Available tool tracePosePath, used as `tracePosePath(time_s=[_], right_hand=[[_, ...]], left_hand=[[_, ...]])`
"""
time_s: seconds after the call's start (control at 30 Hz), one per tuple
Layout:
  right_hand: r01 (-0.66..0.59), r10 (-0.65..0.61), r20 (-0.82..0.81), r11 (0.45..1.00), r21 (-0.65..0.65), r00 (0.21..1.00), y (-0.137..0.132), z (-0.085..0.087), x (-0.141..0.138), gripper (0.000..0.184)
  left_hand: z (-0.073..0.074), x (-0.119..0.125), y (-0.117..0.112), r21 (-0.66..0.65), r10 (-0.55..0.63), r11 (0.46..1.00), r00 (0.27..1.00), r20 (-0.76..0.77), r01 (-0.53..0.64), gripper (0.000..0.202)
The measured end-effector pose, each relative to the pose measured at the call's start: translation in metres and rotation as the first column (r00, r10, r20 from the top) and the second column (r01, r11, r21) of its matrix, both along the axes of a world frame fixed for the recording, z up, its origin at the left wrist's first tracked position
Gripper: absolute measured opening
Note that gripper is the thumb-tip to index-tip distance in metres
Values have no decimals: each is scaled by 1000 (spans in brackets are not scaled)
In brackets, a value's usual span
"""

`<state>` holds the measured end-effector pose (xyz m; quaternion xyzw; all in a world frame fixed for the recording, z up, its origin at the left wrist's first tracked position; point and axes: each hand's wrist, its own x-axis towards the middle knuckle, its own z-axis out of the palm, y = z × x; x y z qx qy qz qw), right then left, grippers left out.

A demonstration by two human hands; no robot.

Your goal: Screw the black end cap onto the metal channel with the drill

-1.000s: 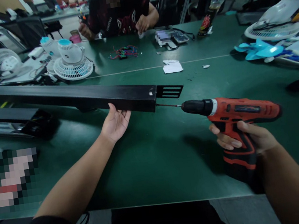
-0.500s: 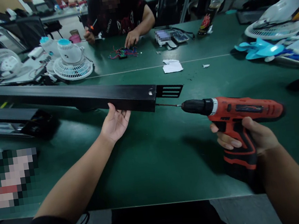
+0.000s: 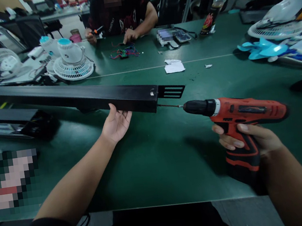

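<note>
A long black metal housing [image 3: 81, 96] lies across the green table [image 3: 157, 157], its slotted end [image 3: 172, 91] pointing right. My left hand [image 3: 116, 124] cups the housing from below near that end, thumb up against its front face. My right hand [image 3: 246, 140] is wrapped round the grip of a red and black cordless drill [image 3: 237, 112]. The drill's thin bit [image 3: 168, 106] points left and reaches the end face of the housing.
A second black housing [image 3: 8, 121] lies at the left. White desk fans [image 3: 72, 60] stand behind it, with more fan parts and blue blades [image 3: 271, 49] at the right. White paper scraps [image 3: 174, 66] lie mid-table. A person across the table handles wired parts [image 3: 125, 52].
My hands, the drill and the housing have hardly moved. The person opposite has shifted their hands over the wired parts.
</note>
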<state>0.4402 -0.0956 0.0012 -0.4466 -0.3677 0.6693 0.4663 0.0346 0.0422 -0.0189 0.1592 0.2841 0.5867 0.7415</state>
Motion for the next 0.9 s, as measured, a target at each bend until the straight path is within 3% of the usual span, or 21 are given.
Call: tracePosePath(time_s=[0.23, 0.47, 0.9], right_hand=[[-32, 32, 28, 999, 14, 999, -2, -10, 16, 56], [-117, 116, 42, 993, 16, 992, 0, -9, 13, 47], [-82, 81, 30, 996, 28, 996, 1, -9, 10, 48]], left_hand=[[-9, -4, 3, 37, -14, 999, 1000, 9, 14, 50], [-9, -4, 4, 44, -29, 999, 1000, -7, 30, 51], [-7, -3, 2, 28, -7, 1000, 1000, -7, 7, 52]])
